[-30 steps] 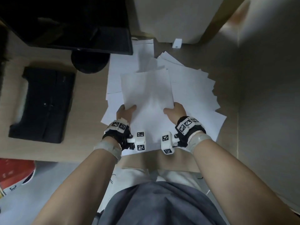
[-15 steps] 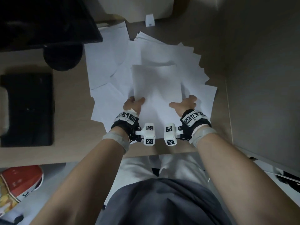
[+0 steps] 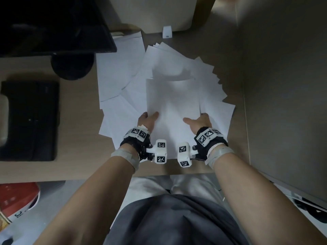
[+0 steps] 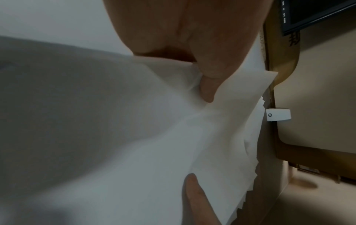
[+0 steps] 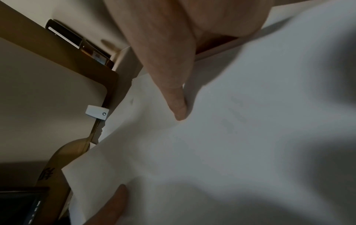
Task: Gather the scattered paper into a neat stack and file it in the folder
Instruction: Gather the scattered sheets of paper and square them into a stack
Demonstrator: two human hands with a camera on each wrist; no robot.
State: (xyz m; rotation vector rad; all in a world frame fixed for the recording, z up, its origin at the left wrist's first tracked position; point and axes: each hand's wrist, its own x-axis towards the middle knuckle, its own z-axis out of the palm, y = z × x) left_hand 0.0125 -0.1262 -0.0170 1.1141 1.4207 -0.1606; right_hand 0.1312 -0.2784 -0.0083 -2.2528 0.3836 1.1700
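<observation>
While held at both side edges, top sheet (image 3: pixel 172 110) lies square over fanned paper pile (image 3: pixel 203 76) at desk centre, far edge bowed upward. Fan spread from 9 o'clock round to 3 o'clock of that sheet, corners jagged along the 1–2 o'clock arc (image 4: pixel 248 193). Left hand (image 3: pixel 147 121) at the sheet's 8 o'clock edge, thumb on top, fingers tucked under: gripping the top sheet; thumb tip (image 4: pixel 207 91) seen pressing a crease into the paper. Right hand (image 3: pixel 200 122) at the 4 o'clock edge, thumb (image 3: pixel 187 120) laid over the sheet, fingers beneath it; forefinger (image 5: pixel 178 105) extended on paper; likewise gripping the sheet. Tan desk (image 3: pixel 74 138) beneath. Black folder (image 3: pixel 33 119) flat at 9 o'clock, well apart from the pile. Round monitor base (image 3: pixel 71 66) at 10 o'clock, just beside the leftmost sheets; monitor (image 3: pixel 53 23) above it. Small white bracket (image 3: pixel 167 32) at 12 o'clock, against the cream panel (image 3: pixel 155 13).
</observation>
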